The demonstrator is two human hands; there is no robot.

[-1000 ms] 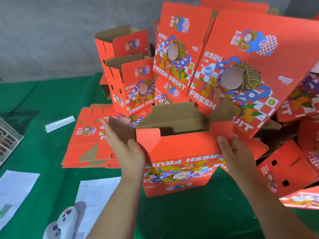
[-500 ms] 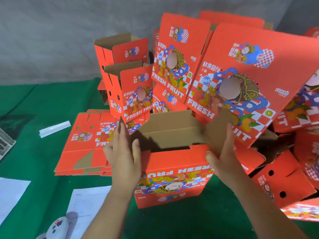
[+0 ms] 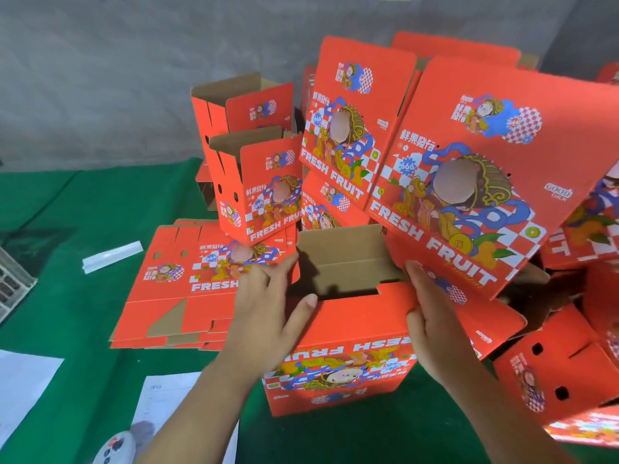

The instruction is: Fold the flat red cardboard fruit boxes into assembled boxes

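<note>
Now box (image 3: 348, 333) between both hands (image 3: 268, 309)

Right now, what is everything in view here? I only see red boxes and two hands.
Box in hand: one, red, brown inside, upside down, top flaps open, on the green cloth in front.
Flat box stack: several, red, lying left of it.
Assembled boxes: a pile, count unclear, red, stacked behind and to the right.
Green cloth: one, covers the table.
White strip: one, on the cloth at left.
Paper sheets: two, white, near left edge.
White controller: one, bottom edge, partly cut off.
Grey wall: behind.
Left hand: on the box's left side, thumb on the front rim.
Right hand: flat against the right flap.
</note>
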